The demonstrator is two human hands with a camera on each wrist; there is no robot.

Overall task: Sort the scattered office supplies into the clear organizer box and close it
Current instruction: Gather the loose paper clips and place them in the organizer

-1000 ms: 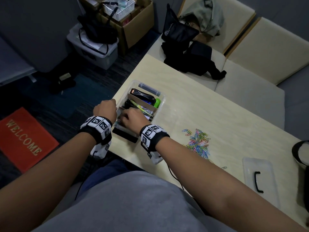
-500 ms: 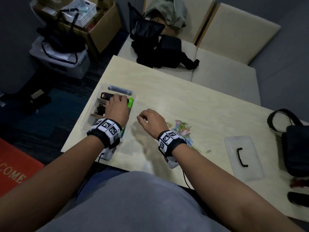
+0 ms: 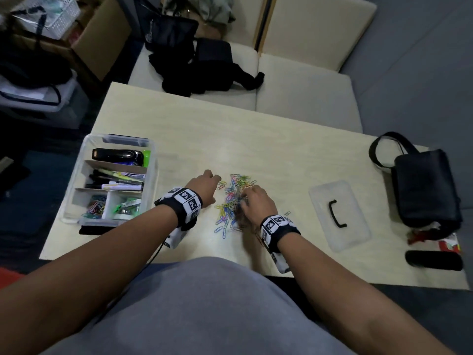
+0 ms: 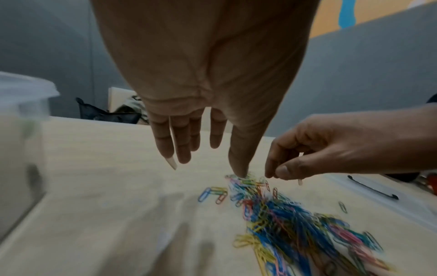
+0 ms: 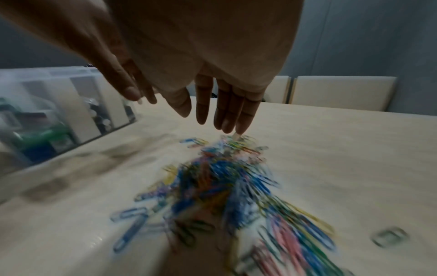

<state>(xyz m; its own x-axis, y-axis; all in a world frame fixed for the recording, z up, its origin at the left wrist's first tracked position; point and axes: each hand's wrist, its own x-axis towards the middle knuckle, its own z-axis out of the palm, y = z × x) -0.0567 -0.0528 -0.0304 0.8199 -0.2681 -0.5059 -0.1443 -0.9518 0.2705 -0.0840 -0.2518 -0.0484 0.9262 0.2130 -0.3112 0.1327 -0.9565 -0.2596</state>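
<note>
Both hands are hovering over the heap of coloured paper clips [image 3: 234, 201] lying on the worktop [image 3: 268, 149], between the clear organizer box [image 3: 151, 175] and its lid [image 3: 353, 226]. The left hand [image 3: 204, 187] is open with straight fingers and its thumb is touching the heap's edge; the right hand [image 3: 257, 202] is loosely curled with fingertips meeting at the clips, but I cannot tell whether it is pinching any. The clips are probably light, thin and slippery, so scooping a bunch from both sides should work better than picking one by one.

Clear plastic organizer box [image 3: 153, 160], pale wood-look table [image 3: 230, 139]
</note>
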